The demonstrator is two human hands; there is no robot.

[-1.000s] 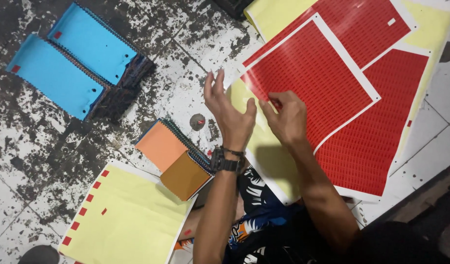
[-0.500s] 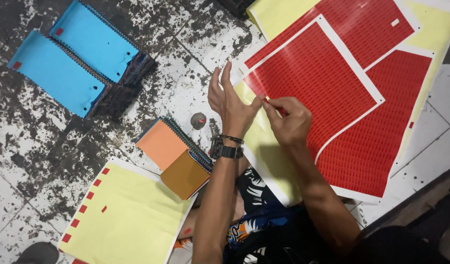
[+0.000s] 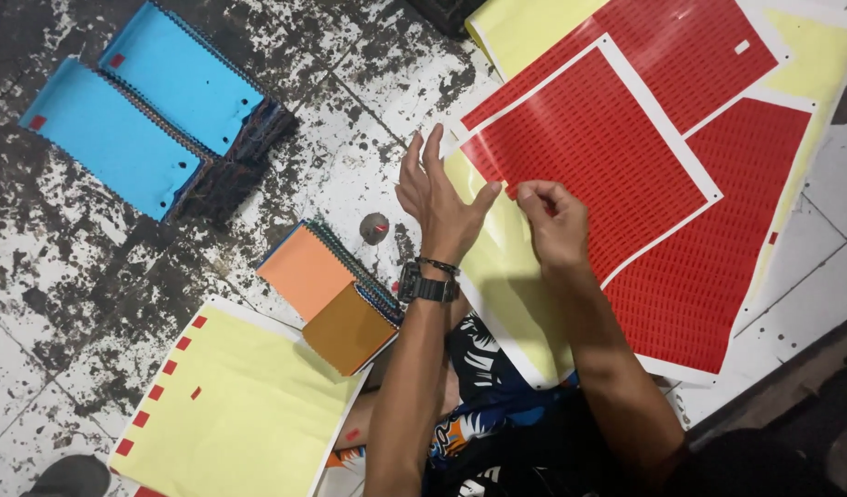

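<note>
Fingers of my left hand are spread wide and lifted, the palm turned toward the near corner of the top red sticker sheet, thumb tip just touching the sheet's white border; the hand holds nothing. I see a dark wristwatch and a thin bracelet on that wrist. My right hand is narrowed to a pinch, thumb and forefinger closed on something at the sheet's lower left edge; I cannot tell whether it is a peeled sticker or the sheet's own corner. That top sheet lies tilted over two more red sheets, all on pale yellow backing whose near corner runs under my forearms and over my lap. These sheets fill the floor's far right corner, and their right edge comes close to a dark strip there. On the tiled floor, white with black wear, a small round grey object lies just left of my left hand. An orange-covered swatch book and a brown one touch each other near my left forearm. A yellow sheet with red stickers along its left edge lies at the near left corner. Two blue-covered swatch stacks sit well apart at the far left. Bare tile lies between these stacks and the yellow sheet.
</note>
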